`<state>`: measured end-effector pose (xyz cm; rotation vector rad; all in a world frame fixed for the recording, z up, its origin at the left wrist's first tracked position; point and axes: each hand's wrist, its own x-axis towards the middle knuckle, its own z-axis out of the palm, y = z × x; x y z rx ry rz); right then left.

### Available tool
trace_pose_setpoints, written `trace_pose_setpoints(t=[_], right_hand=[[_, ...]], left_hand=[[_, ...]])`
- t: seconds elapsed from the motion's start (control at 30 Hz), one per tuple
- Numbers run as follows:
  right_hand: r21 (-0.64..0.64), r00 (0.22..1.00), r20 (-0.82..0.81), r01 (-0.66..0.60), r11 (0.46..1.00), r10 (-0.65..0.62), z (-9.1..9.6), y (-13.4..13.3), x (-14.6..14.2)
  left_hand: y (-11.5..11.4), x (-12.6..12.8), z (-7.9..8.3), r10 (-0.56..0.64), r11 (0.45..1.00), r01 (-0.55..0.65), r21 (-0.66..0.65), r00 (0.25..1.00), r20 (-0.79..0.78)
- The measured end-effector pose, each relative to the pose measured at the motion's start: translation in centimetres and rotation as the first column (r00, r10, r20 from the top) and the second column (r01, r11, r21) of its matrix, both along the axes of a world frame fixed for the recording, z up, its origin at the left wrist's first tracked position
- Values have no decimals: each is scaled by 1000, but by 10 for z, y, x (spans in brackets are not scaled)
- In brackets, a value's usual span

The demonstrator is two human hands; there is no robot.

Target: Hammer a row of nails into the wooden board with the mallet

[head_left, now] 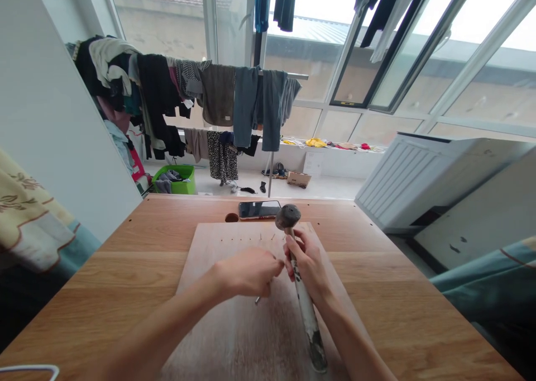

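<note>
One hammer (305, 301), right hand (309, 262) clasping it, left hand (248, 272) — fisted

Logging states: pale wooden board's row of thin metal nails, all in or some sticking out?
Some out: at least two thin metal nails project from the pale wooden board. Leftmost dots: cannot tell depth.

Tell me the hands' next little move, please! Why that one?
Perhaps slide the right hand lower on the long white-handled hammer with a dark round head: it grips close to that head, while thin metal nails stand up from the flat brown wooden board. A lower grip might swing better.
</note>
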<state>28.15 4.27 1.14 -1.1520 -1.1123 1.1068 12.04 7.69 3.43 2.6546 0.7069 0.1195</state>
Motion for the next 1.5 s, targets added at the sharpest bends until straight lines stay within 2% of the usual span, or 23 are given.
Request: trace_pose_setpoints(t=[0.07,0.1,0.2,0.3,0.4,0.73,1.03,1.2,1.5], right_hand=[[4,1000,-2,9,1000,-9,1,0,0],[2,1000,-2,13,1000,-13,1,0,0],[-8,1000,1,16,1000,-16,0,1,-1],[-21,1000,5,7,1000,-7,-2,1,-4],[-30,1000,4,-3,1000,3,-3,0,-6],[-47,999,-48,-10,999,8,32,6,-20],[-102,993,-108,-55,993,44,3,6,-29],[-89,993,-97,-80,993,72,3,5,-28],[-75,978,-73,-202,976,197,0,-1,-37]], left_hand=[[17,-11,3,15,993,4,-121,988,151],[26,-18,3,67,984,-20,-180,964,259],[48,-35,-11,323,938,-193,-288,790,521],[60,-45,-37,483,876,-342,-341,629,609],[64,-48,-53,527,846,-413,-337,547,650],[63,-46,-57,494,869,-348,-351,608,622],[58,-47,-54,498,867,-342,-362,614,613],[60,-48,-58,478,879,-333,-342,618,624],[61,-49,-59,439,898,-340,-279,650,620]])
